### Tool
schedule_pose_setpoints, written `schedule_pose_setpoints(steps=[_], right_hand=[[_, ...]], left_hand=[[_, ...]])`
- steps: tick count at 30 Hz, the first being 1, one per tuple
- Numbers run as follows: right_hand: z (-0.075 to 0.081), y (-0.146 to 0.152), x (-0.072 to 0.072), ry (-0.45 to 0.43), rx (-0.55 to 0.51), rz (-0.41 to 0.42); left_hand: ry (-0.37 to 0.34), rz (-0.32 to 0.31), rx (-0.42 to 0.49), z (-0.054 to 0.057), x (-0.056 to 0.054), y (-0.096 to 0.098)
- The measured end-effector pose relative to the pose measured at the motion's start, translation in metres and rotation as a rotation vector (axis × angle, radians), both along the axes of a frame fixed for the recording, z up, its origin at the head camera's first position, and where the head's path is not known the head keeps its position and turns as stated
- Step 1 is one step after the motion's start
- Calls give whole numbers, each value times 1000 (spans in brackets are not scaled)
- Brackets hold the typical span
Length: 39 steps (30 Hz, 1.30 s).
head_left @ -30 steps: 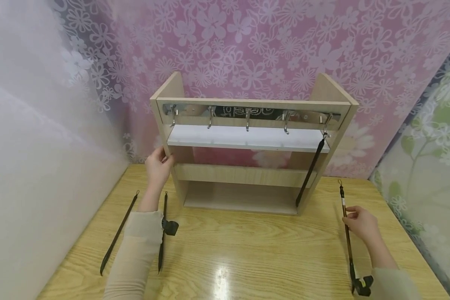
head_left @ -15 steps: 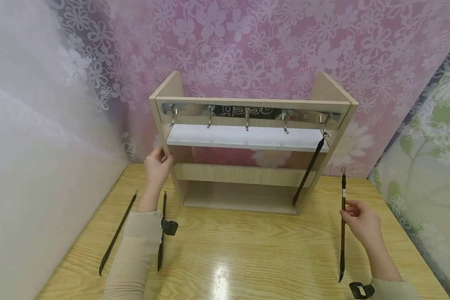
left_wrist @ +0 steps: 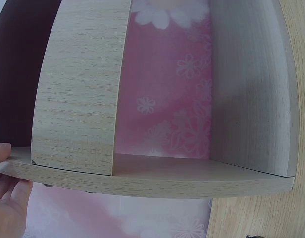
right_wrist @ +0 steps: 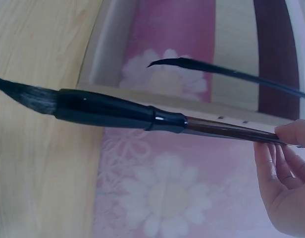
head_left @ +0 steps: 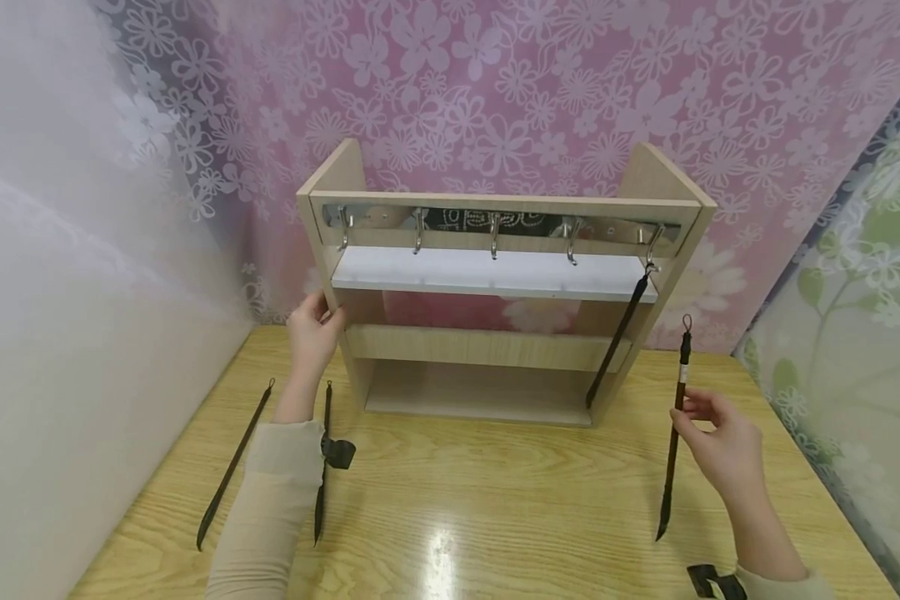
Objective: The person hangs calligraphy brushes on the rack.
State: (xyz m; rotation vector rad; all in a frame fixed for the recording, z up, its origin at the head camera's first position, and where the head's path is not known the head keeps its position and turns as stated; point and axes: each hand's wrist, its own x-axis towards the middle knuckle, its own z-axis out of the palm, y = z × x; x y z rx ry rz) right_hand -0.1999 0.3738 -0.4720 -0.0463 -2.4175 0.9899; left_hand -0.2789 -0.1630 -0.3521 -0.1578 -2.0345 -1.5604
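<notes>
Between thumb and fingers, my right hand (head_left: 722, 442) pinches a calligraphy brush (head_left: 673, 433) upright, bristles down and hanging loop up, right of the wooden rack (head_left: 487, 346). The right wrist view shows the dark bristle tip of this brush (right_wrist: 118, 109) close up. My left hand (head_left: 315, 333) grips the rack's left side panel, with the thumb inside the panel's edge in the left wrist view. A second brush (head_left: 618, 342) hangs by its loop from the rightmost metal hook (head_left: 654, 243). Two more brushes lie on the table, a left one (head_left: 234, 467) and one partly behind my left wrist (head_left: 322, 500).
Several metal hooks line a shiny strip (head_left: 457, 221) across the rack's front; those left of the hung brush carry nothing. Below them runs a white shelf (head_left: 487, 271). The wood-grain table (head_left: 525, 500) meets a pale wall (head_left: 60, 275) at left and floral cloth (head_left: 495, 100) behind.
My right hand has lifted the brush off the table, raising it and bringing it slightly left, with its bristle end swinging left. My left hand keeps its grip on the rack.
</notes>
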Motion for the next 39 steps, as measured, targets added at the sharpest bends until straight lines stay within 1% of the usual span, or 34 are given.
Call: schedule_pose_setpoints(steps=[1,3,4,5,7,8,9,11,15,16,19,22,27,35,39], right_hand=[[15,-13,8,2,-48,13],[59,-47,32,-14,-86,39],[62,-51,35,10,-88,50],[83,-69,46,16,-71,34],[89,-76,50,62,-79,54],[95,-82,54,63,-61,61],[94,-82,53,96,-97,91],[96,-86,53,126,-109,122],[101,-96,55,155,-85,154],[106,-101,57,142,-41,136],[111,-109,56,144,-15,139],[113,-114,54,134,-14,140],[116,-122,49,103,-34,149],[120,-134,42,92,-101,184],[123,-139,39,79,-99,194]], left_hand=[[-1,2,-3,0,0,0],[-3,7,-8,1,0,0],[0,9,-9,-2,-3,-1],[0,10,-10,-1,-3,-1],[-1,12,-7,-1,-4,-1],[-3,12,-4,-1,-3,-1],[-2,10,-1,-1,-3,-1],[-3,8,3,0,-3,-1],[-6,10,7,0,-3,-1],[-10,10,8,0,-3,-1],[-19,9,9,-1,-3,-1],[-28,10,9,-2,-3,-1],[-20,11,9,-2,-3,-1],[-3,12,11,-3,-4,-1],[3,10,12,-4,-5,-1]])
